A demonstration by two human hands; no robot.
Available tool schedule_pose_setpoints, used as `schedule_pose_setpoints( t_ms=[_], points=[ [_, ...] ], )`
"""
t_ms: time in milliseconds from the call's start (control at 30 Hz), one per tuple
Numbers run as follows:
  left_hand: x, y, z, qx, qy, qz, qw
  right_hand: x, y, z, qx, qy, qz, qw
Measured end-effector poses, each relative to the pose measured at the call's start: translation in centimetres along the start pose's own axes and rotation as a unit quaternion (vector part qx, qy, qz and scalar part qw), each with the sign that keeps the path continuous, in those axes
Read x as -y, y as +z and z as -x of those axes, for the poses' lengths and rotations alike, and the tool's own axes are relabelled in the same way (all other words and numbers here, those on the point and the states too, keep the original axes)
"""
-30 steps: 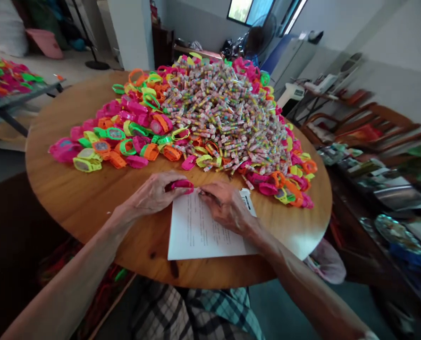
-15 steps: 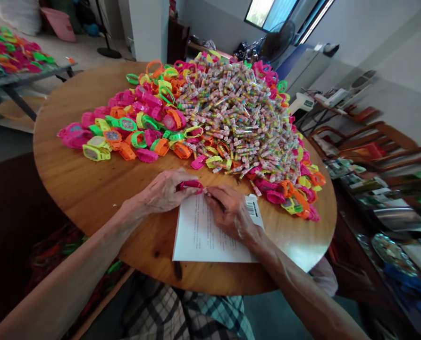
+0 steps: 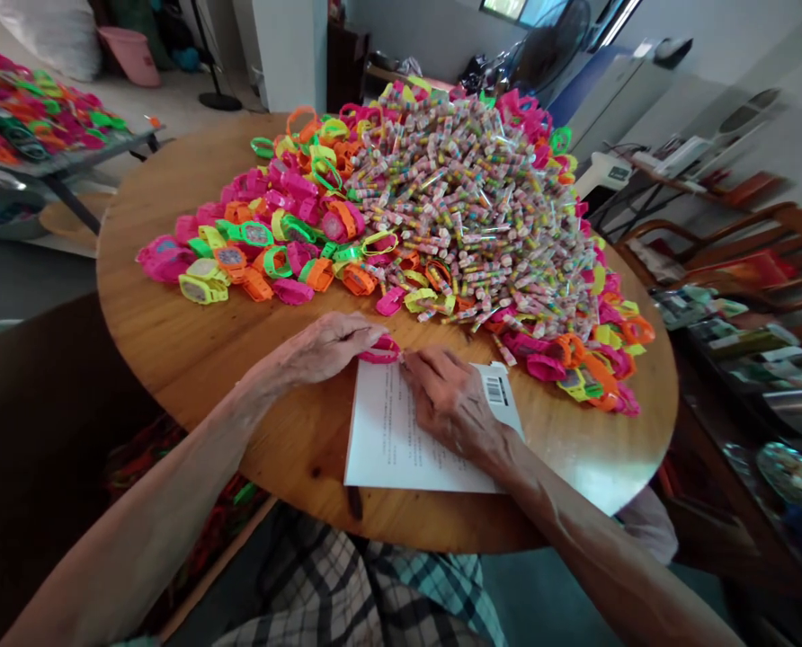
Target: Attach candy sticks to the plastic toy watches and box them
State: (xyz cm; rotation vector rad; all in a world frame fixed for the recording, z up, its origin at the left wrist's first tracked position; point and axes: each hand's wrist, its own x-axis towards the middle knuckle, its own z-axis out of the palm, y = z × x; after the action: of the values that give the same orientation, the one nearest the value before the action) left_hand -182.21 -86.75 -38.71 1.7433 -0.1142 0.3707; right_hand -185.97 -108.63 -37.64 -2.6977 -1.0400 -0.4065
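Note:
My left hand (image 3: 330,346) grips a pink toy watch (image 3: 382,351) just above the top edge of a white printed sheet (image 3: 401,445). My right hand (image 3: 451,400) rests on that sheet, its fingertips pinched against the watch's right end; what they hold is too small to tell. Beyond my hands, a big heap of small wrapped candy rolls (image 3: 468,193) lies on the round wooden table (image 3: 191,350). Several bright toy watches (image 3: 272,243) in pink, orange, green and yellow ring the heap.
A second low table (image 3: 50,144) at the far left carries more coloured watches. Wooden chairs (image 3: 744,252) and a cluttered shelf stand to the right. A fan and a white appliance (image 3: 610,171) sit behind the round table. Checked cloth covers my lap.
The view has shifted, so the table and heap sit further right and lower. Both hands stay together at the pink watch over the sheet's top edge.

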Motion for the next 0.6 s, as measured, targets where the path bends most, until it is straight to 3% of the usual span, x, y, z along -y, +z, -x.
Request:
schedule_pose_setpoints(
  t_ms=[100,167,300,367,600],
  points=[
    [-0.2,0.2,0.5,0.000,0.001,0.008,1.000,0.1,-0.3,-0.1,0.014,-0.003,0.004,1.000],
    [-0.3,0.1,0.4,0.036,0.008,0.011,0.999,-0.1,-0.3,-0.1,0.005,-0.004,-0.024,1.000],
    [-0.3,-1.1,-0.8,0.232,0.029,-0.016,0.972,-0.3,0.0,0.1,-0.023,0.004,-0.065,0.998],
    [-0.2,-1.6,-1.2,0.280,0.040,-0.036,0.958,-0.4,0.1,0.1,-0.033,0.002,-0.062,0.998],
    [0.0,-1.7,-0.9,0.267,0.079,-0.065,0.958,-0.4,0.5,0.0,-0.077,0.004,-0.100,0.992]
  ],
)
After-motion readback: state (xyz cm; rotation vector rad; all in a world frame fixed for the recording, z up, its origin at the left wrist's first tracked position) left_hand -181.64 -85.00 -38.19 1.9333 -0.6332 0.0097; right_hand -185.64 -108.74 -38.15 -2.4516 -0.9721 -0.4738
